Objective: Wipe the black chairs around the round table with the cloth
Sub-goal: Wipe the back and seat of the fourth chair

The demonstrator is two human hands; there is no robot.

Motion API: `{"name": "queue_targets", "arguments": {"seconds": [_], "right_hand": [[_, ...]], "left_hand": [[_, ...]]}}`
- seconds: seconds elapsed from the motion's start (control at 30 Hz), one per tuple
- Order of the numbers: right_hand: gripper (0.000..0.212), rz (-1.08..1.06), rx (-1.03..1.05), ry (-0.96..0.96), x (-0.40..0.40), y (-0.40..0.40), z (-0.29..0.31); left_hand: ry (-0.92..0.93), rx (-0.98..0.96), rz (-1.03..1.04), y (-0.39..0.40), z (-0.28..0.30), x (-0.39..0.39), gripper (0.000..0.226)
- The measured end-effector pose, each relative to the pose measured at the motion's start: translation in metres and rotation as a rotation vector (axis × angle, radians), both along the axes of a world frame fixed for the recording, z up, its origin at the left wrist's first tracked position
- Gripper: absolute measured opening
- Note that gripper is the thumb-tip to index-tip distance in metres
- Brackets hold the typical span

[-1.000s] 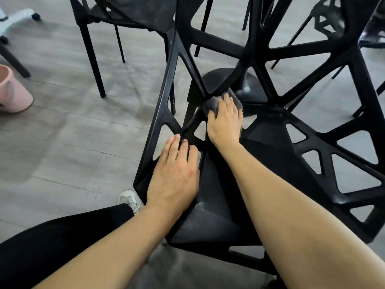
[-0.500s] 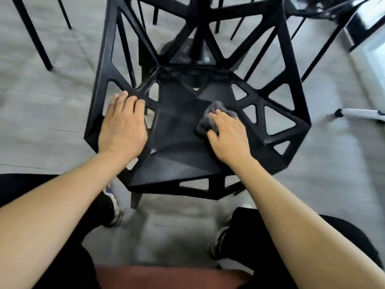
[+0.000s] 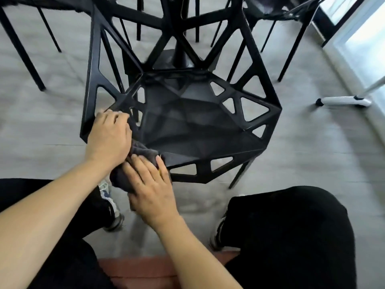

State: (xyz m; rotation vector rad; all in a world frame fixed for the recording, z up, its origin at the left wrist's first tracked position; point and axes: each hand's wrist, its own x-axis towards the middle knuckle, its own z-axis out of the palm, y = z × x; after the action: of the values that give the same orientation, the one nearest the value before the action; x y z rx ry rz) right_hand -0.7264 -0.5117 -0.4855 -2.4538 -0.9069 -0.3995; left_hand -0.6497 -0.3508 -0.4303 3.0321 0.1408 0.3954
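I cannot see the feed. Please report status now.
Left hand and right hand both on cloth, front-left corner of chair. Nothing in the way.

I look down on the black chair (image 3: 187, 122), its faceted seat facing me. My left hand (image 3: 108, 138) rests curled on the chair's front-left edge, and the dark grey cloth (image 3: 143, 153) is bunched just beside it. My right hand (image 3: 152, 190) lies over the cloth at the chair's front-left corner, fingers fairly straight. Behind the chair stands the table pedestal (image 3: 177, 38). A white caster leg (image 3: 341, 101) lies well right of the chair.
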Motion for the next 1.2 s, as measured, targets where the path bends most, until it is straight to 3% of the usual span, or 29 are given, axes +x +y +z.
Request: {"name": "queue_targets", "arguments": {"seconds": [0.07,0.13,0.23,0.3,0.37,0.5,0.57,0.67,0.77,0.83,0.93,1.07,1.2], "right_hand": [[0.061,-0.125,0.006,-0.04,0.017,-0.037,-0.008],[0.064,-0.391,0.074,-0.005,0.033,-0.083,-0.013],[0.06,-0.865,0.332,0.121,0.068,-0.134,-0.008],[0.055,-1.049,0.547,0.27,0.082,-0.147,-0.004],[0.055,-0.983,0.49,0.206,0.076,-0.144,-0.004],[0.055,-0.416,0.15,-0.001,0.05,-0.111,-0.003],[0.054,-0.314,0.059,-0.037,0.066,-0.112,0.005],[0.056,-0.698,0.132,0.013,0.108,-0.148,0.004],[0.066,-1.049,0.409,0.287,0.144,-0.192,0.013],[0.067,-1.076,0.529,0.371,0.16,-0.202,0.016],[0.06,-1.095,0.508,0.322,0.182,-0.206,0.019],[0.057,-1.119,0.33,0.239,0.237,-0.221,0.038],[0.047,-0.978,0.016,0.106,0.298,-0.225,0.068]], "left_hand": [[0.061,0.054,0.022,-0.001,-0.001,-0.001,0.042],[0.067,0.114,0.032,-0.002,-0.002,-0.003,0.044],[0.063,0.13,0.047,-0.005,-0.004,-0.002,0.039],[0.075,0.127,0.075,-0.01,-0.004,0.0,0.035],[0.101,0.112,0.105,-0.019,-0.005,0.004,0.039],[0.17,0.013,-0.054,-0.059,-0.011,0.026,0.051],[0.209,-0.082,-0.123,-0.085,-0.011,0.04,0.059],[0.234,-0.181,-0.183,-0.122,-0.008,0.064,0.056],[0.283,-0.162,-0.195,-0.138,-0.015,0.079,0.054],[0.359,-0.141,-0.193,-0.137,-0.022,0.08,0.062],[0.403,-0.146,-0.196,-0.135,-0.032,0.078,0.082],[0.391,-0.182,-0.196,-0.139,-0.032,0.081,0.083],[0.366,-0.177,-0.187,-0.136,-0.036,0.08,0.073]]}}
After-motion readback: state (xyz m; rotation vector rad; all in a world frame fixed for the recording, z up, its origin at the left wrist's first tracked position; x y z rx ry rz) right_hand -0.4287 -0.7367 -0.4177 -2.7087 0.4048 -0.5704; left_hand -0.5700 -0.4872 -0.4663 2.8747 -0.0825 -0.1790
